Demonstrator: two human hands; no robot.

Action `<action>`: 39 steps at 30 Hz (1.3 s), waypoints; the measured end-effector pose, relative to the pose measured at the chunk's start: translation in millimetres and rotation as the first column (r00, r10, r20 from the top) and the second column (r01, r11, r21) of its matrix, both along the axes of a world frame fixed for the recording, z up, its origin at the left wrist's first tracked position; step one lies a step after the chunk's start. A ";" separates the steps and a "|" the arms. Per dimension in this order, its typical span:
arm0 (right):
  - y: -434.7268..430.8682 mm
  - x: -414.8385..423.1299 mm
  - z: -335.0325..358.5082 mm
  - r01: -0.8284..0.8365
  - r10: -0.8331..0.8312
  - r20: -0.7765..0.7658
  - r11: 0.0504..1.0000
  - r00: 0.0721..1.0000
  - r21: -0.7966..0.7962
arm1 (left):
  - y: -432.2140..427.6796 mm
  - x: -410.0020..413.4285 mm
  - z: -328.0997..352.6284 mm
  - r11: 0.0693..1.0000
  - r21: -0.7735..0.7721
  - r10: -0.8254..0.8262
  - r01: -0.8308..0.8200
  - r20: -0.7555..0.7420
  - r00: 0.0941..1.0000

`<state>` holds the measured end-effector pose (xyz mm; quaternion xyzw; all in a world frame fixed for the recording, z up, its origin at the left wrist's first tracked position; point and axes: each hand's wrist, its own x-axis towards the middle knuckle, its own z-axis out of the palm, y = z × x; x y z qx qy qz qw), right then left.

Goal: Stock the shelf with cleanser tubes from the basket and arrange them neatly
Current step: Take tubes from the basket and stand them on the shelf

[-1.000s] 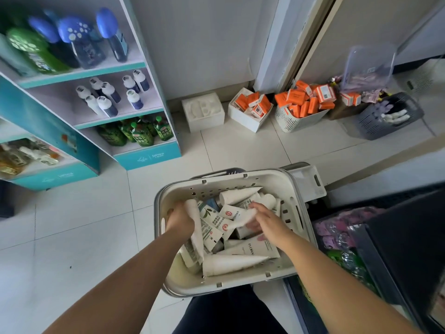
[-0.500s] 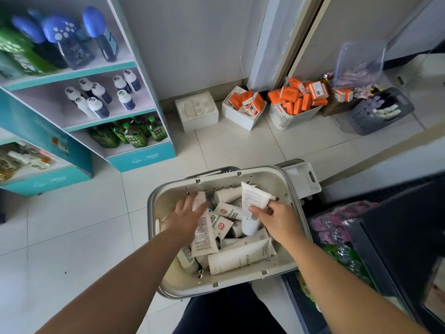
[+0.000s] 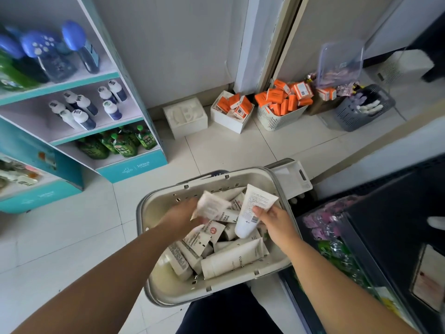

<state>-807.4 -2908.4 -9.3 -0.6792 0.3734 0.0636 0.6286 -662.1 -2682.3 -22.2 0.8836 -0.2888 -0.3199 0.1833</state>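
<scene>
A cream plastic basket sits on the floor in front of me, holding several white cleanser tubes. My left hand holds one white tube lifted above the pile; it is blurred. My right hand pinches a second white tube, cap end down, crimped end up, over the basket's right side. The teal shelf unit stands at the upper left.
The shelf carries blue bottles, white and navy bottles and green pouches. Along the wall stand a white box, boxes and a basket of orange packs and a grey basket. A dark bin of wrapped goods is at my right.
Both hands have risen out of the pile, each with a tube. The left hand's tube has lifted off the heap; the right hand's tube has swung upright.
</scene>
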 end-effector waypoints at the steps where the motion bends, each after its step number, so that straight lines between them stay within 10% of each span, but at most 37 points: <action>1: -0.1 0.5 1.0 0.046 -0.047 0.007 0.995 0.999 0.087 | -3.0 -3.2 6.1 0.967 -0.126 0.195 -0.223 -0.207 0.959; 5: 5.0 10.8 17.8 0.113 -0.122 0.020 0.961 0.992 0.251 | -18.3 -13.1 22.5 0.673 -0.231 0.358 -0.703 -0.730 0.582; 11: 12.2 21.8 37.5 -0.029 0.021 0.037 0.970 0.999 0.242 | -39.2 -22.0 32.2 0.497 -0.112 0.292 -0.861 -0.912 0.287; 17: 15.9 26.8 59.8 -0.032 0.010 0.098 0.974 0.995 0.224 | -48.5 -26.3 51.0 0.647 -0.128 0.342 -0.752 -0.833 0.436; 24: 1.7 15.9 83.8 0.105 -0.137 0.151 0.974 0.979 0.203 | -60.5 -18.0 80.6 0.571 -0.037 0.207 -0.820 -0.960 0.187; 39: -50.6 -47.0 184.6 0.338 -0.330 0.365 0.940 0.870 0.043 | -153.3 -51.5 183.4 0.641 -0.346 -0.018 -0.685 -0.899 0.437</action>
